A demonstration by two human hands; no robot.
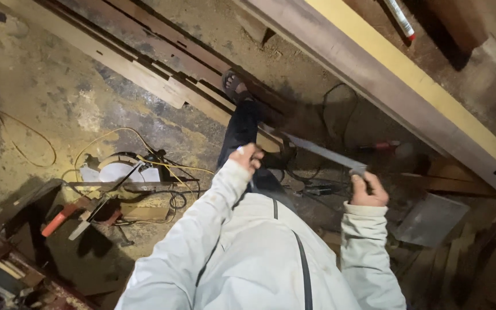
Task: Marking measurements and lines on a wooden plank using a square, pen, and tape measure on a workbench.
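The left hand (pixel 247 157) is closed around one end of a long flat strip (pixel 317 150), and the right hand (pixel 367 189) is clamped on the other end, fingers curled over it. The strip is grey, thin and narrow, held in the air in front of the person's chest between the two hands; its long axis runs from upper left to lower right, the left end a little higher than the right, and its flat face is turned partly toward the camera. Both arms wear pale jacket sleeves (pixel 202 229) that reach up from the bottom of the view. Just beyond the left hand a dark trouser leg (pixel 239 129) stretches away to a foot in a sandal (pixel 233 85), which rests on long wooden boards (pixel 144 69) lying on the dirt floor (pixel 47 97). To the left of the hands, on the floor, lies a circular saw (pixel 121 169) with yellow cord (pixel 110 135) looping around it, and near it a tool with an orange handle (pixel 58 220). To the right, a big wooden beam (pixel 386 80) with a yellow edge crosses the view on a slant. Below the right hand, a grey metal sheet (pixel 431 218) lies among wood scraps.
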